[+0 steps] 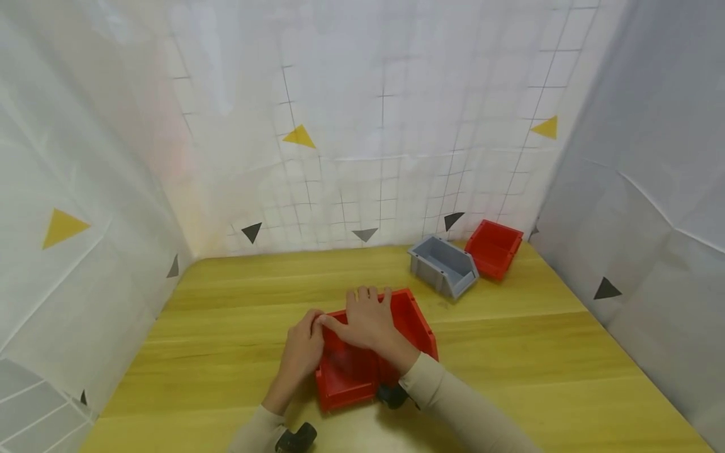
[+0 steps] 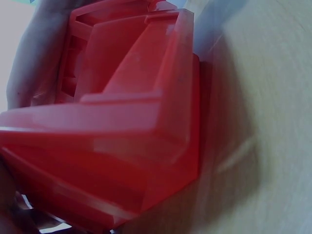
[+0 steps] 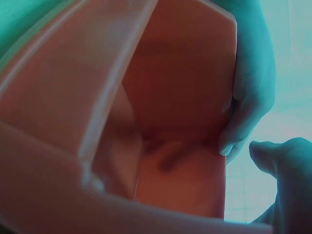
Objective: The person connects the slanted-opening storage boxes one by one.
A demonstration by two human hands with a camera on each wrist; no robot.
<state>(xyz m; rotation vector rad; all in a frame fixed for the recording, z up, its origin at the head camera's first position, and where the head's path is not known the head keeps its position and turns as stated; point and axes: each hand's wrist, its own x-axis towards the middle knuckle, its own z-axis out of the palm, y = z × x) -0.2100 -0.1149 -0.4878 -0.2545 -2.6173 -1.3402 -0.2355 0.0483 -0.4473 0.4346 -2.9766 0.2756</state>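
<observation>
Two red plastic storage bins sit side by side on the table in the head view, a left bin [image 1: 347,397] and a right bin [image 1: 423,319]. My left hand [image 1: 303,347] grips the left bin at its far left corner, fingers curled over the rim. Across the bins' far edge lies my right hand [image 1: 367,322], fingers spread over the rim and its thumb reaching toward the left hand. Close up in the left wrist view, a red bin [image 2: 112,117] stands on the wood. The right wrist view looks into a red bin [image 3: 180,87], a thumb [image 3: 282,161] apart from its wall.
A grey bin [image 1: 433,270] stands at the back right, with another red bin [image 1: 494,248] right beside it. The wooden table [image 1: 226,314] is enclosed by white sheeting [image 1: 362,94] with triangle markers at the back and both sides.
</observation>
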